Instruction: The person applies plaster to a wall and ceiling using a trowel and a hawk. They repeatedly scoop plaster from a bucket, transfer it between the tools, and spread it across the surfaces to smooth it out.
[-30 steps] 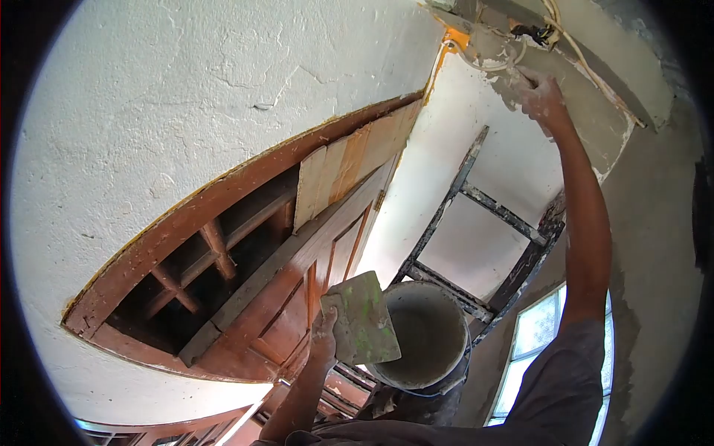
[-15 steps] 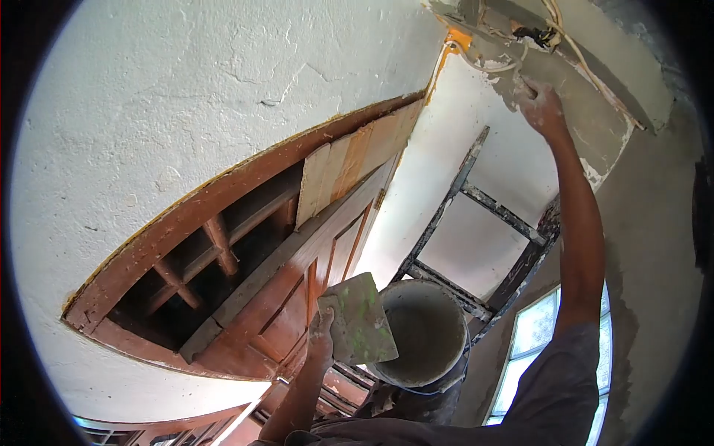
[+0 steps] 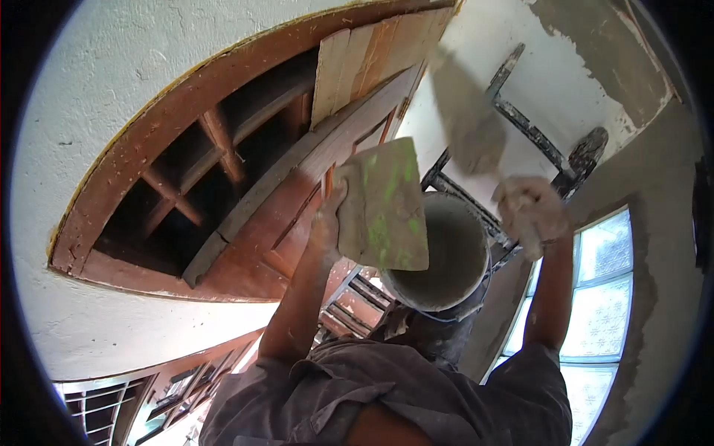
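Note:
My left hand (image 3: pixel 327 223) is closed on the edge of a square plasterer's hawk (image 3: pixel 385 208), a flat board with grey smears and green patches. Closed round the handle of a trowel (image 3: pixel 474 134) is my right hand (image 3: pixel 532 208). Motion smears the trowel's blade, which points up and away from me in front of the white wall. Beneath and between both hands stands a mortar bucket (image 3: pixel 451 264) with a grey-coated inside. Part of its rim is hidden by the hawk.
A paint-spattered ladder (image 3: pixel 529 134) leans behind the bucket. To the left is a brown wooden door (image 3: pixel 312 201) under a curved frame (image 3: pixel 123 182) with crossbars. Fresh grey plaster (image 3: pixel 610 52) covers the upper right wall. A glass window (image 3: pixel 602 282) lies at right.
My right hand has come down from the upper wall with the trowel, now beside the bucket. The hawk in my left hand is higher in view. The view has tilted downward.

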A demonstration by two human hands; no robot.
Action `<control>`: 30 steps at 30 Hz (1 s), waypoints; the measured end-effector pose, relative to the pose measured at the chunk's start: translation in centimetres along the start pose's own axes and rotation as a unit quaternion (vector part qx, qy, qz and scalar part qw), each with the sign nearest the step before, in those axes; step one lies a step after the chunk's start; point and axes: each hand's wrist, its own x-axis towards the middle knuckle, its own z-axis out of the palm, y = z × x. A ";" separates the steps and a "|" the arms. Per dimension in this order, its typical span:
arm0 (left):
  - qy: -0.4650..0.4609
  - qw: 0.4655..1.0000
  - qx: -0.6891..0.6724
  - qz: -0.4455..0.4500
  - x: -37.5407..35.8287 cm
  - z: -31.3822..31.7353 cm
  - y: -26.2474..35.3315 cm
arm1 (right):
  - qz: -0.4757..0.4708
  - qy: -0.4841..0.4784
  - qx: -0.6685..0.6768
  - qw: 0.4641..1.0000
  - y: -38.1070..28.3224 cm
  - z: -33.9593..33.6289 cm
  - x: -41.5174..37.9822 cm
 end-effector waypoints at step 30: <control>-0.058 0.913 0.307 0.261 -0.2 5.0 1.6 | -0.424 0.393 -0.490 0.653 -2.4 -5.0 4.9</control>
